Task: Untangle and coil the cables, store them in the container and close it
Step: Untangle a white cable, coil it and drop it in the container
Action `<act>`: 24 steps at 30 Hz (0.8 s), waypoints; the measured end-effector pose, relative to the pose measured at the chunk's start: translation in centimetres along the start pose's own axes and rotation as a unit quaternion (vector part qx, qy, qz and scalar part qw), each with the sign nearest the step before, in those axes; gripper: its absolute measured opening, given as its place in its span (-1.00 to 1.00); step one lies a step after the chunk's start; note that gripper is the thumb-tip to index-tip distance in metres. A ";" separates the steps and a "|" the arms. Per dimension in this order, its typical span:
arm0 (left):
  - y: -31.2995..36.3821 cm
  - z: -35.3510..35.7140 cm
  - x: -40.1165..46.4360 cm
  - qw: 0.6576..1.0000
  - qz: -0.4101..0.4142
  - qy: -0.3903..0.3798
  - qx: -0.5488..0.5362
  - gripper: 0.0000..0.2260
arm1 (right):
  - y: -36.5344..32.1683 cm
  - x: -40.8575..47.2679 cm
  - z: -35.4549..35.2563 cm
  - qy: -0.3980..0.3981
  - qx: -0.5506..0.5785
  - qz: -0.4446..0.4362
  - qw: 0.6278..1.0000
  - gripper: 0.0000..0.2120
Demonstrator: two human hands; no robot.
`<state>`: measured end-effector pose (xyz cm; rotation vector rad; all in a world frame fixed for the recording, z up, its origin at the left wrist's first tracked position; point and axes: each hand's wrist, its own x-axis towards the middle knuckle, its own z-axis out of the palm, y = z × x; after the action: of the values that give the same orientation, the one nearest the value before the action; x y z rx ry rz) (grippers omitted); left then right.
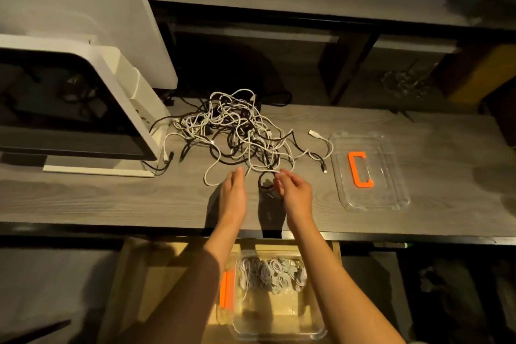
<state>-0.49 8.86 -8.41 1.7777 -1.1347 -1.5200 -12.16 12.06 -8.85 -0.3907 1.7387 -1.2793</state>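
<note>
One tangled heap of thin white and black cables [237,131] lay on the grey wood-grain desk [111,204]; individual cables could not be counted. The left hand [234,195] reached toward its near edge, fingers straight, holding nothing. The right hand [293,193] pinched a white strand there. One clear plastic lid with an orange handle [368,172] lay right of the heap. One clear plastic container [276,299], holding coiled white cables, sat below the desk edge. No writing was legible.
</note>
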 end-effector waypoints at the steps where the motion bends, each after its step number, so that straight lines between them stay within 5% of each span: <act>1: 0.2 -0.1 0.8 0.999 0.005 0.007 0.035 -0.51 | -0.1 0.8 0.6 -0.014 -0.010 0.012 1.000 -0.90; 5: 0.1 0.0 3.6 0.995 -0.004 -0.048 0.088 -0.44 | 0.9 3.5 2.2 -0.039 0.009 0.082 0.996 -0.74; 9: -0.1 -0.5 4.0 0.973 0.090 -0.064 0.204 -0.64 | 1.2 3.8 2.6 -0.023 0.063 0.077 0.995 -0.73; 14: 0.5 -2.2 2.4 0.957 0.158 -0.109 0.218 -0.78 | 0.0 1.9 2.7 -0.052 0.092 0.058 0.993 -0.75; 18: 2.4 -4.0 -0.2 0.948 0.197 -0.160 0.191 -0.73 | -3.1 -0.1 2.8 -0.087 0.316 0.138 0.935 -0.80; 24: 4.4 -7.5 -3.5 0.916 0.228 -0.244 0.223 -0.69 | -6.6 -3.6 1.5 -0.134 0.443 0.152 0.873 -0.81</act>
<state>5.57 8.74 -1.28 1.2519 -2.1193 -1.5207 -10.69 10.99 -1.41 0.2300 0.7954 -1.5381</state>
